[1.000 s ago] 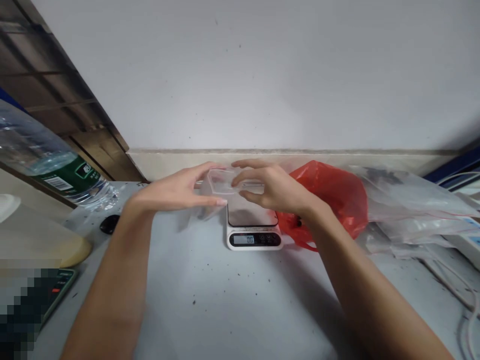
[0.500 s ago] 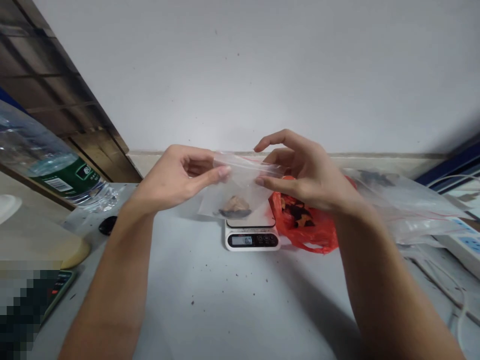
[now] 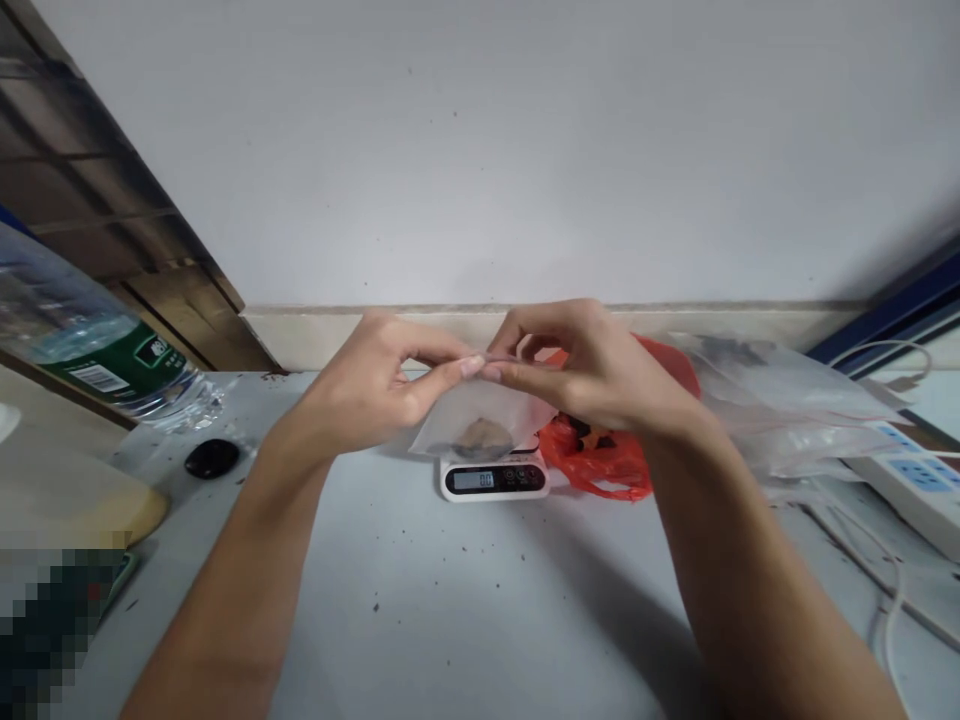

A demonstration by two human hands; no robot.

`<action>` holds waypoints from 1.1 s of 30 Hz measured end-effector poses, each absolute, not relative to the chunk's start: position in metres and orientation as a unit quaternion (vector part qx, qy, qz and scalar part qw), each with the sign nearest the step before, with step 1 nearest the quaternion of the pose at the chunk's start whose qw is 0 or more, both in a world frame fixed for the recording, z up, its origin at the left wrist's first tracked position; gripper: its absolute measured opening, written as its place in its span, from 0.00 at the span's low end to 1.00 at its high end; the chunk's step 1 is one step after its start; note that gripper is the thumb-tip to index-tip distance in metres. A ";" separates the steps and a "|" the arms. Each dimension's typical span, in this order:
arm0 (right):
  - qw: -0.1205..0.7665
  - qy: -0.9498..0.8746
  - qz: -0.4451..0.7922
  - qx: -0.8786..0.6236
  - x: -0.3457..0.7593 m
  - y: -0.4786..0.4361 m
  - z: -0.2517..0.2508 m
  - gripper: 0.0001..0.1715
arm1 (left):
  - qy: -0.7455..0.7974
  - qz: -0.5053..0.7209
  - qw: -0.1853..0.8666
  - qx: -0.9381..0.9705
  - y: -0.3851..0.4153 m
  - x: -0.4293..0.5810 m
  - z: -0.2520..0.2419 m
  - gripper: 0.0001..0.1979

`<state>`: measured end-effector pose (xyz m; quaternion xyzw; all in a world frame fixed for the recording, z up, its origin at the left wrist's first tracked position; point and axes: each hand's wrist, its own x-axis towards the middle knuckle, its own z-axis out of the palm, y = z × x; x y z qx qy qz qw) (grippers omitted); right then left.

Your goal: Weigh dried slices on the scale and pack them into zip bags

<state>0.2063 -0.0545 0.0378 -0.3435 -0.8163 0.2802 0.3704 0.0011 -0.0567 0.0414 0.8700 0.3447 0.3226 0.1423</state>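
Between my hands hangs a small clear zip-lock bag (image 3: 450, 410), with a brownish dried piece (image 3: 484, 436) and something darker at its bottom. My left hand (image 3: 382, 385) pinches the bag's top edge between thumb and fingers. Close beside it, my right hand (image 3: 574, 360) pinches the same edge, the two thumb tips nearly touching. Just below and behind the bag is a white digital scale (image 3: 495, 480) reading 0.0, its plate mostly hidden. A red plastic bag (image 3: 600, 470) with dark dried pieces in it lies right of the scale, partly behind my right hand.
At the left are a large water bottle (image 3: 112, 360), a black oval object (image 3: 212, 459) and a blurred-out phone (image 3: 112, 590). More clear zip-lock bags (image 3: 787, 410) lie at the right, near a white power strip (image 3: 911, 480) and cables (image 3: 889, 620). Dark crumbs dot the table (image 3: 420, 640).
My hands have come together along the bag's top edge. My right hand, fingers spread earlier, now pinches it. The view has shifted slightly.
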 end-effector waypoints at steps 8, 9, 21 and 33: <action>0.357 -0.801 0.320 -0.359 0.223 -0.045 0.033 0.21 | 0.343 0.305 0.058 0.886 -0.054 -0.009 0.040 0.18; 0.354 -0.798 0.321 -0.368 0.227 -0.043 0.032 0.20 | 0.347 0.307 0.056 0.884 -0.053 -0.011 0.040 0.18; 0.347 -0.752 0.201 -0.523 0.293 -0.033 0.031 0.13 | 0.481 0.424 -0.068 0.765 -0.057 -0.068 0.052 0.15; 0.192 -0.885 0.257 -0.337 0.248 -0.060 0.042 0.09 | 0.250 0.433 -0.075 0.863 -0.074 0.041 0.051 0.07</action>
